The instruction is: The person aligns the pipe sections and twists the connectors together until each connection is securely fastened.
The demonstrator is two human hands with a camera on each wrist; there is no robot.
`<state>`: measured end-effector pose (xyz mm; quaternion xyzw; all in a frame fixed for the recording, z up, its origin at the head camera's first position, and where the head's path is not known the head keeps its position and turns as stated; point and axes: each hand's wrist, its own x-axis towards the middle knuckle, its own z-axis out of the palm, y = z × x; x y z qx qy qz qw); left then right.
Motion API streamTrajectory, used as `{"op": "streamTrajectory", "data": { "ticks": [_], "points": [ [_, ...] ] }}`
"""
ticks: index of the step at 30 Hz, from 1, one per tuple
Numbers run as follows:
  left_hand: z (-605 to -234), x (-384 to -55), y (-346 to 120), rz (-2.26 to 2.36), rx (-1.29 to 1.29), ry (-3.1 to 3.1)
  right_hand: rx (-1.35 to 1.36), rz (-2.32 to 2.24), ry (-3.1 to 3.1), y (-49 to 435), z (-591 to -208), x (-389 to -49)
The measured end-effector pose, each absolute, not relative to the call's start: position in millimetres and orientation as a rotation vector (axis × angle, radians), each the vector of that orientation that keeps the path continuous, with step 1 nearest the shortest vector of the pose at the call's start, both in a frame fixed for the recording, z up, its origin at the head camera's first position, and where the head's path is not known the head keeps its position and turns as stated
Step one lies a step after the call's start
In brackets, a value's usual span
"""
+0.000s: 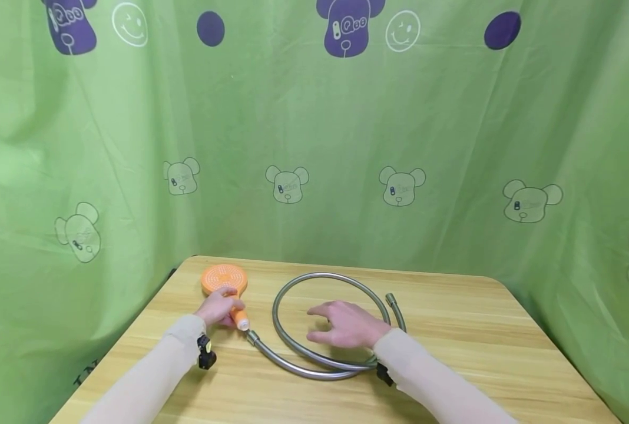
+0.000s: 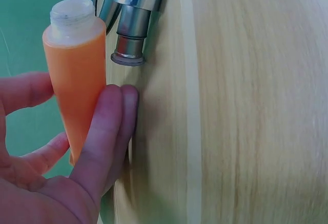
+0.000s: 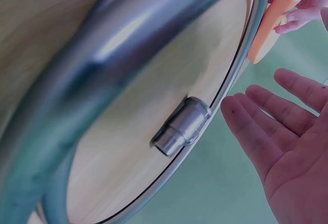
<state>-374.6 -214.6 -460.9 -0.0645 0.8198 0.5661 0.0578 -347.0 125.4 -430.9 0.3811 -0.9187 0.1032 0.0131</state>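
Note:
An orange shower head (image 1: 224, 278) lies face up at the left of the table, and my left hand (image 1: 219, 307) grips its handle (image 2: 77, 85) between thumb and fingers. The handle's white threaded neck (image 2: 73, 11) is bare. Just beyond that neck lies a metal end fitting (image 1: 252, 337) of a grey shower hose (image 1: 314, 374), apart from the handle. The hose is looped on the wood. Over the loop hovers my right hand (image 1: 343, 325), its fingers spread and holding nothing. The hose's other end fitting (image 3: 182, 126) shows in the right wrist view.
The wooden table (image 1: 452, 330) has rounded far corners. A green curtain (image 1: 335, 129) with bear and smiley prints hangs behind it and along both sides. Each wrist wears a small black camera (image 1: 206, 352).

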Motion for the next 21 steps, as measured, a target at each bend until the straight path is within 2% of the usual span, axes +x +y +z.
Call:
{"op": "streamTrajectory", "data": {
  "ticks": [21],
  "points": [
    [-458.8, -378.6, -219.3, 1.745, -0.207, 2.431, 1.290, 0.325, -2.871, 86.6, -427.1, -350.1]
  ]
}}
